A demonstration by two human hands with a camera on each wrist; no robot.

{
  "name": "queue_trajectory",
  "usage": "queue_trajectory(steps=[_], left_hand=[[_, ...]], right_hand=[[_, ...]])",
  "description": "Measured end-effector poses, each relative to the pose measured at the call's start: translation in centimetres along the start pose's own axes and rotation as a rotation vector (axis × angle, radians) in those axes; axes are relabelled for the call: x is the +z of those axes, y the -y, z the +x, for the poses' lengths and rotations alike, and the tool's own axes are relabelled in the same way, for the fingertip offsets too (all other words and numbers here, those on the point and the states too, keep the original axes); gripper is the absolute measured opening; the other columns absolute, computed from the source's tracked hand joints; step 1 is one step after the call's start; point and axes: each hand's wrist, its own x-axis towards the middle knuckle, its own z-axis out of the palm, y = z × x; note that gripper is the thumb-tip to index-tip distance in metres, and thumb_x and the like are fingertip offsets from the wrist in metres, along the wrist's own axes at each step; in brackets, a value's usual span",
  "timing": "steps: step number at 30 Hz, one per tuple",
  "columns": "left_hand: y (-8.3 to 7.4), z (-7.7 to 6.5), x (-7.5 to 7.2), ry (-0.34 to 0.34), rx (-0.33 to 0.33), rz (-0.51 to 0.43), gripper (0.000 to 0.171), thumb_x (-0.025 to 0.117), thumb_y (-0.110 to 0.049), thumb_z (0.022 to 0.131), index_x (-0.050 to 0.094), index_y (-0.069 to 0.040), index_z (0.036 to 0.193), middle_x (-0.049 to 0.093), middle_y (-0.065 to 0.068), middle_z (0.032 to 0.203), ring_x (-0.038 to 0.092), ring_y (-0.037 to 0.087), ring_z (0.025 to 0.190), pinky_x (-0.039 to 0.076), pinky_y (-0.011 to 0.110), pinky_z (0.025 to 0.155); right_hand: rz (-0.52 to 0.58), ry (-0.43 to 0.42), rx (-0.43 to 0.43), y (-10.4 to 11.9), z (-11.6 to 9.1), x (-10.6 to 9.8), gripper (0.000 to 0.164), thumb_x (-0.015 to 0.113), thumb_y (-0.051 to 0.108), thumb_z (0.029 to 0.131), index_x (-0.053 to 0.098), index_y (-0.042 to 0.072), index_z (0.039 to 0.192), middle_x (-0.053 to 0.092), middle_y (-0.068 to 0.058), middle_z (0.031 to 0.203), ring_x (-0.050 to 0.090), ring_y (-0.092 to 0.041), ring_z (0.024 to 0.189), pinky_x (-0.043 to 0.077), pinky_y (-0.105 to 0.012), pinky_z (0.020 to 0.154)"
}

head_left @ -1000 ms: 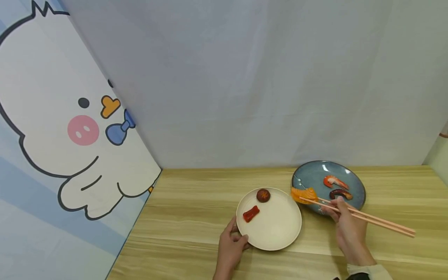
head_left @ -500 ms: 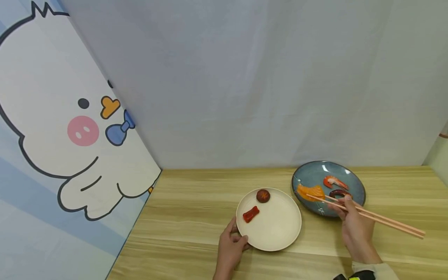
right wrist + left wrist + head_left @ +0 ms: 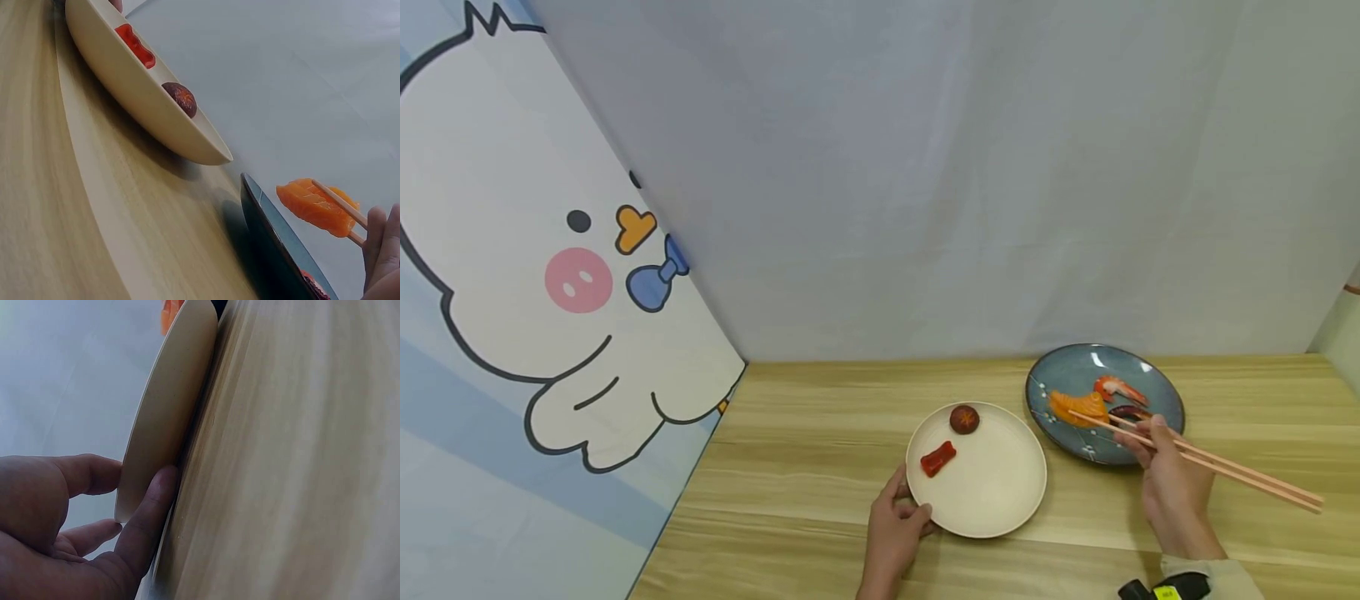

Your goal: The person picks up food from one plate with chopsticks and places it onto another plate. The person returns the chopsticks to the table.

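My right hand holds a pair of pinkish chopsticks, their tips gripping an orange slice of salmon. In the right wrist view the salmon is raised above the blue plate. On that blue plate lie a shrimp and a dark red curved piece, partly covered by the hand. At the cream plate's lower left edge my left hand grips the rim between thumb and fingers. This cream plate carries a brown mushroom and a red bone-shaped piece.
Both plates stand on a wood-grain table, the blue one behind and to the right. A pale grey backdrop rises at the table's far edge. On the left hangs a panel with a cartoon bird.
My right hand has drawn the chopsticks and salmon rightward, from beside the cream plate's edge to over the blue plate's middle. The left hand and cream plate have stayed put.
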Motion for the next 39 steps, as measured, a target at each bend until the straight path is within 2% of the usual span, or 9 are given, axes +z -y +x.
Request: queue_trajectory(steps=[6, 16, 27, 34, 39], left_hand=[[0.0, 0.0, 0.0, -0.001, -0.002, 0.005, 0.077, 0.063, 0.017, 0.085, 0.034, 0.015, 0.157, 0.060, 0.021, 0.118, 0.063, 0.013, 0.076, 0.065, 0.026, 0.066], [0.0, 0.1, 0.0, -0.004, -0.007, 0.008, 0.077, 0.063, 0.018, 0.085, 0.034, 0.015, 0.157, 0.061, 0.022, 0.119, 0.062, 0.013, 0.076, 0.066, 0.027, 0.066], [-0.2, -0.1, -0.1, 0.005, -0.005, 0.009, 0.077, 0.065, 0.017, 0.086, 0.034, 0.014, 0.157, 0.060, 0.022, 0.120, 0.063, 0.013, 0.077, 0.066, 0.027, 0.067], [-0.2, -0.2, -0.1, 0.005, -0.004, -0.001, 0.078, 0.065, 0.016, 0.085, 0.035, 0.013, 0.157, 0.061, 0.022, 0.120, 0.063, 0.013, 0.078, 0.066, 0.026, 0.067], [-0.1, -0.2, -0.1, 0.006, -0.008, -0.019, 0.079, 0.064, 0.016, 0.084, 0.035, 0.013, 0.158, 0.060, 0.021, 0.119, 0.064, 0.013, 0.078, 0.066, 0.026, 0.068]], right_hand=[[0.019, -0.023, -0.011, 0.2, 0.4, -0.1, 0.032, 0.059, 0.005, 0.106, 0.079, -0.004, 0.084, 0.074, -0.011, 0.075, 0.074, -0.021, 0.056, 0.064, -0.023, 0.061], [-0.026, -0.040, 0.002, 0.6, 1.0, -0.5, 0.034, 0.059, 0.009, 0.107, 0.079, -0.001, 0.082, 0.074, -0.009, 0.076, 0.074, -0.019, 0.057, 0.064, -0.020, 0.063], [-0.013, -0.063, -0.045, 0.2, 1.5, -0.7, 0.033, 0.060, 0.008, 0.106, 0.079, 0.000, 0.081, 0.073, -0.008, 0.072, 0.075, -0.018, 0.058, 0.064, -0.021, 0.062], [0.022, -0.045, -0.094, -0.3, 1.7, -0.6, 0.032, 0.059, 0.005, 0.106, 0.078, -0.001, 0.082, 0.073, -0.008, 0.071, 0.074, -0.018, 0.056, 0.065, -0.023, 0.061], [-0.010, -0.035, -0.129, -0.8, 1.7, -0.4, 0.032, 0.059, 0.004, 0.106, 0.079, -0.001, 0.081, 0.073, -0.008, 0.071, 0.074, -0.017, 0.056, 0.064, -0.022, 0.061]])
